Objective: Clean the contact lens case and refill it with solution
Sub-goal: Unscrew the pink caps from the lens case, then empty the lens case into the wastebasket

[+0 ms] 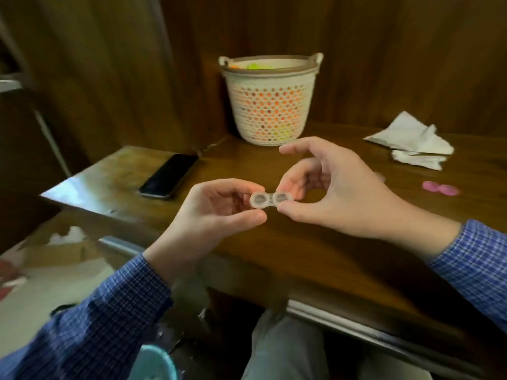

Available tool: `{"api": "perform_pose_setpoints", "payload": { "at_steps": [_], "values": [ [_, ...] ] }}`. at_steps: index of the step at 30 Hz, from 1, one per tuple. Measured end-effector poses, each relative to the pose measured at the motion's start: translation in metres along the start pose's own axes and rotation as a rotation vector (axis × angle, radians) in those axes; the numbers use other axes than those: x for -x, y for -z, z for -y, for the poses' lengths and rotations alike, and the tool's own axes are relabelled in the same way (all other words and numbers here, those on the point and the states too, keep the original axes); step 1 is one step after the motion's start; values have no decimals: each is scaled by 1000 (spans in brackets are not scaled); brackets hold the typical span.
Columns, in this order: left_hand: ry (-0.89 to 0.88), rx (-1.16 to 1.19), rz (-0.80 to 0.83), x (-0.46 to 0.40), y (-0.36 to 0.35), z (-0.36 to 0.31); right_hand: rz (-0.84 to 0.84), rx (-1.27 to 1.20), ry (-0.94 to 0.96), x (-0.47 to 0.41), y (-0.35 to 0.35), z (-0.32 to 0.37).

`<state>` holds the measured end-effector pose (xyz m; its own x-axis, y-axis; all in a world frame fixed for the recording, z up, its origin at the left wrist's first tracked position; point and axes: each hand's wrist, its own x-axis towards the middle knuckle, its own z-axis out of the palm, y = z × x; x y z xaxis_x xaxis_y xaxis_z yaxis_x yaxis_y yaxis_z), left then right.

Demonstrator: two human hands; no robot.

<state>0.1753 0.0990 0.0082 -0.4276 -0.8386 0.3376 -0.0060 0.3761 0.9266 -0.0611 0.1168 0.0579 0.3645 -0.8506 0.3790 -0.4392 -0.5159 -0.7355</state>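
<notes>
A clear contact lens case (pixel 270 199) with two open wells is held above the wooden table (pixel 301 259) between both hands. My left hand (pixel 219 212) pinches its left end with thumb and fingers. My right hand (pixel 329 187) pinches its right end, index finger raised. Two pink round pieces (pixel 440 188), perhaps the case's caps, lie on the table to the right. No solution bottle shows.
A perforated cream basket (pixel 270 100) with orange and green contents stands at the back. A black phone (pixel 170 175) lies at the left. Crumpled white tissues (pixel 411 138) lie at the back right. A teal round rim (pixel 156 363) shows at the bottom edge.
</notes>
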Motion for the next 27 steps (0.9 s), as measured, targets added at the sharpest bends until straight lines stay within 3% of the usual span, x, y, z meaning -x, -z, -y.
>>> {"api": "perform_pose_setpoints", "payload": {
  "at_steps": [7,15,22,27],
  "values": [
    [-9,536,-448,137,64,21,172,-102,122,-27,-133,75],
    [32,756,-779,242,99,45,287,-249,140,-18,-264,113],
    [3,616,-769,292,127,55,360,-331,136,-14,-324,121],
    [183,90,-760,329,155,49,403,-209,123,-22,-337,110]
  ]
}}
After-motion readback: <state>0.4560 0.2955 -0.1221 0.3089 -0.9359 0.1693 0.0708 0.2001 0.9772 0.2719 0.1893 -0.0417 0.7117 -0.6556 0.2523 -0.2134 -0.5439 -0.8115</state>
